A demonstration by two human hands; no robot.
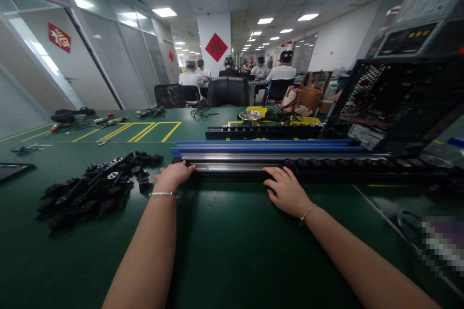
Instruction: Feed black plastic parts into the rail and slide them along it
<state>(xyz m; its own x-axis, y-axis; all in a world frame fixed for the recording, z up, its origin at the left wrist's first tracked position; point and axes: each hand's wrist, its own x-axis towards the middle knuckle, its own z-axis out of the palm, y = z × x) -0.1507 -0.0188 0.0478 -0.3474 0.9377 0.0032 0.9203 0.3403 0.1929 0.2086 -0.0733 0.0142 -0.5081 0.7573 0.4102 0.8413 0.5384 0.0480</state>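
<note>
A long silvery rail [232, 167] with a black edge lies across the green table. My left hand [174, 174] is at the rail's left end, its fingers apart and touching the end. Farther right, my right hand [286, 190] rests its spread fingertips on the near edge of the rail, beside a row of small black parts [337, 164] seated along it. Neither hand is wrapped around anything. Behind the silvery rail runs a blue rail [261, 145]. Left of my left hand lies a heap of black parts [94, 186].
An open black computer case [406, 101] stands at the right. Another black rail with parts [268, 131], a metal dish [250, 115] and a yellow tray [256, 110] are farther back. Tools [110, 119] lie at the back left. People sit in the background.
</note>
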